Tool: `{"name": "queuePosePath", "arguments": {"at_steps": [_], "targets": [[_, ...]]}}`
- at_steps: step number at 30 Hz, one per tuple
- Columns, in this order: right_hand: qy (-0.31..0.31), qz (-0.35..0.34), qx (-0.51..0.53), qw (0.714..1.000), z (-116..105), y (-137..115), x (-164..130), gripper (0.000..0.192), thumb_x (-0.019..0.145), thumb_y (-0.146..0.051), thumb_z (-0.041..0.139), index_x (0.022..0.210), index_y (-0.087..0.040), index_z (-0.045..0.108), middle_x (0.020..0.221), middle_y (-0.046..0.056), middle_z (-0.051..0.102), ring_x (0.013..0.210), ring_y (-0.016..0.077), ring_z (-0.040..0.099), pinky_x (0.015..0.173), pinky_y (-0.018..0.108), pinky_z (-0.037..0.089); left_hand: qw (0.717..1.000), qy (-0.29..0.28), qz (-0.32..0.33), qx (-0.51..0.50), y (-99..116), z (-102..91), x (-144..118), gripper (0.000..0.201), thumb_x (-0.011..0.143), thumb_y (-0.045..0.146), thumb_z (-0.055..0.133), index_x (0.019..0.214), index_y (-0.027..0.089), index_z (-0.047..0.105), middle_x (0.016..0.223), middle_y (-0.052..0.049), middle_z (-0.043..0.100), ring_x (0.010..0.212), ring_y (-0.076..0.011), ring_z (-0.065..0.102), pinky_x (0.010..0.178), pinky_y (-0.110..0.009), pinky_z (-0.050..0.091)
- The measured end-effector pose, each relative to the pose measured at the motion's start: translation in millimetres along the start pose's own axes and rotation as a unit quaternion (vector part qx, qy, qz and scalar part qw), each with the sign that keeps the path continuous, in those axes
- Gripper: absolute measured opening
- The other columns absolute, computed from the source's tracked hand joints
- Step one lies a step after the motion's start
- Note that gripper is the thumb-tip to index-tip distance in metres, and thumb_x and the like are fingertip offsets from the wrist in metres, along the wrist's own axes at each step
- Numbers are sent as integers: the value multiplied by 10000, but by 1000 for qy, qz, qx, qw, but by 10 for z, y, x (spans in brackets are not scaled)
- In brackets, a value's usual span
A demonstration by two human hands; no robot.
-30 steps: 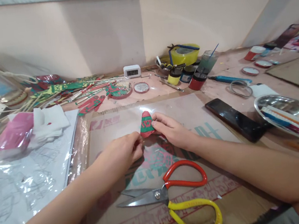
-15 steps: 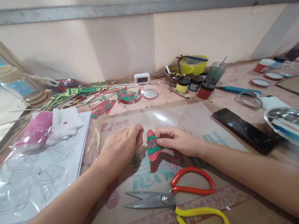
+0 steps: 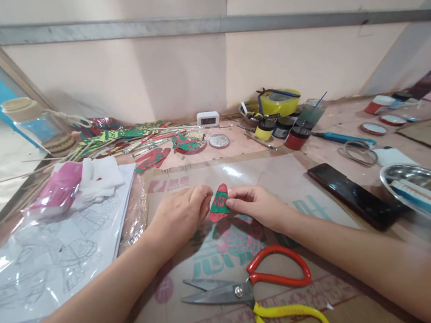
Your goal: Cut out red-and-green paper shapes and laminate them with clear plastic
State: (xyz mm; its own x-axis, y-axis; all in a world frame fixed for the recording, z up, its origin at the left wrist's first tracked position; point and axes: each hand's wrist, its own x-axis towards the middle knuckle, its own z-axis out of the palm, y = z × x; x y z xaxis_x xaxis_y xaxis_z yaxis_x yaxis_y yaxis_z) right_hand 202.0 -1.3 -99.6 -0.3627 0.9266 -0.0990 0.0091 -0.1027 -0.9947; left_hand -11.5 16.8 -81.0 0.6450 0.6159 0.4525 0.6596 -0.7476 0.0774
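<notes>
A small red and green painted piece (image 3: 219, 206), long and rounded at its top, is tilted above the plastic-covered cardboard. My right hand (image 3: 259, 204) pinches its right edge between thumb and fingers. Just left of the piece is my left hand (image 3: 184, 211), its fingers curled and pressed together. Whether these fingertips touch the piece or hold something small, I cannot tell. Scissors (image 3: 237, 290) with one red and one yellow handle lie below my hands, blades parted and pointing left.
Drawings (image 3: 71, 251) under plastic lie left, topped by a pink packet (image 3: 57, 189). At the back are painted pieces (image 3: 153, 158), a small clock (image 3: 208, 119) and paint jars (image 3: 265, 129). A phone (image 3: 350, 193) and a metal bowl (image 3: 386, 180) are on the right.
My left hand has come closer to the painted piece. The piece has tilted, its lower end swinging left, while my right hand keeps its pinch. The view has shifted slightly.
</notes>
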Motion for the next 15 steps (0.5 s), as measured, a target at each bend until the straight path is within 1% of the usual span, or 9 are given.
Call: {"name": "queuePosePath", "arguments": {"at_steps": [2,4,6,8,10,12,15], "targets": [[18,12,15,1000,6,-20,-13,329,756,-506,747,788,-181,708,752,12,682,696,176,627,664,289,468,1000,-20,-16,-15,5,-18,-4,196,1027,320,448,1097,179,565,822,-38,713,726,-193,689,644,-280,454],[38,19,28,999,6,-32,-15,330,749,-501,755,794,-176,720,743,9,684,672,168,618,632,277,448,998,-45,-22,-32,-7,-19,-6,290,987,415,531,1167,188,540,879,-43,723,755,-207,692,678,-297,469],[66,21,49,996,-1,-23,-2,318,724,-475,778,785,-167,731,692,-4,664,631,149,585,602,264,425,996,-64,-23,-55,-33,-1,-5,347,934,441,617,1171,201,533,906,-37,719,789,-215,688,708,-306,476],[95,22,70,993,-14,5,20,307,708,-455,791,784,-162,738,618,-24,620,551,119,517,529,244,371,994,-73,-33,-73,-67,25,7,266,926,369,638,1119,207,553,895,-30,708,809,-214,676,719,-307,473],[115,29,88,989,-27,40,43,305,718,-460,778,806,-170,742,564,-35,579,489,106,461,456,233,297,992,-85,-41,-86,-100,43,29,117,934,260,611,1032,200,587,864,-29,697,821,-214,661,726,-307,468],[129,36,102,986,-36,65,61,306,717,-469,774,816,-181,741,564,-21,589,501,126,504,427,231,285,989,-103,-32,-103,-128,49,56,65,935,195,586,987,194,624,892,-37,700,862,-214,651,764,-314,472],[155,41,120,980,-46,67,82,314,665,-458,815,812,-191,737,661,25,671,645,192,642,441,240,372,983,-135,-3,-126,-158,53,85,148,954,190,556,1020,208,687,1002,-54,689,933,-214,637,839,-334,474]]}}
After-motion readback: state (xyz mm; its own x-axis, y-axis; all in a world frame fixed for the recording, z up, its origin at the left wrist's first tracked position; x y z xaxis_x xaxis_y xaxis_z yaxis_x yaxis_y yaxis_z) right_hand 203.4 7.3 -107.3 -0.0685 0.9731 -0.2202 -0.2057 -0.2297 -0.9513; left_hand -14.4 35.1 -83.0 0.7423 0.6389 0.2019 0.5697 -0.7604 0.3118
